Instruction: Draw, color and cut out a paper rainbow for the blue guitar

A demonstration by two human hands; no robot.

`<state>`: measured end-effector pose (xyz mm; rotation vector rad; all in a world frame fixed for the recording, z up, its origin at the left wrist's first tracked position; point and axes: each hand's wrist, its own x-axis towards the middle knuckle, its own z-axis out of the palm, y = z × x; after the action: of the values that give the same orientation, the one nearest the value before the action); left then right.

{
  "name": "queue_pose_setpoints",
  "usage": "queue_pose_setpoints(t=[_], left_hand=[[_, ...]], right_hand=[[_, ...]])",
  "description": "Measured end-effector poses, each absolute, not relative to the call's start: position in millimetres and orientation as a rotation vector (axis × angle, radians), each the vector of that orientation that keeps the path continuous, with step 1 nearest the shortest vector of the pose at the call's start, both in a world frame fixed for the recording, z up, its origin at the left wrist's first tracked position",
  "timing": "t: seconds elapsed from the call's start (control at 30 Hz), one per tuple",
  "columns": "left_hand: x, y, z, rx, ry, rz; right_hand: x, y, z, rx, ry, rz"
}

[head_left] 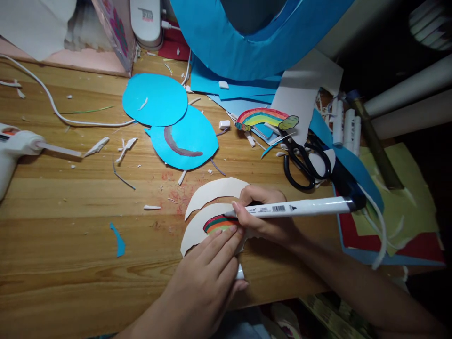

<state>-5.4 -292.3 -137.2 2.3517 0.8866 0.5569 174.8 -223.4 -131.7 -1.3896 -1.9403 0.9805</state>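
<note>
My right hand (263,214) is closed round a white marker (303,207), its tip on a rainbow drawing (221,222) with red, green and orange bands. The drawing is on a cut piece of white paper (194,230). My left hand (212,268) lies on that paper with its fingers stretched out, covering part of the drawing. A white object (240,272) shows partly beside the left hand's fingers. Just above lies a curved white paper strip (212,190). A finished-looking cut-out rainbow with clouds (263,117) rests further back.
Black-handled scissors (300,162) lie right of centre, near several white markers (338,122). Two blue paper rounds (155,100) overlap at the back left. A glue gun (17,150) is at the left edge. A large blue ring (226,54) stands behind; paper scraps are scattered about.
</note>
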Motion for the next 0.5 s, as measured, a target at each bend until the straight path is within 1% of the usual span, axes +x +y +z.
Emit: queue_pose_setpoints(t=[0.5], left_hand=[[-6.3, -288.4, -133.1, 2.385, 0.870, 0.546]], right_hand=[[178.6, -222.3, -129.9, -1.437, -1.931, 0.954]])
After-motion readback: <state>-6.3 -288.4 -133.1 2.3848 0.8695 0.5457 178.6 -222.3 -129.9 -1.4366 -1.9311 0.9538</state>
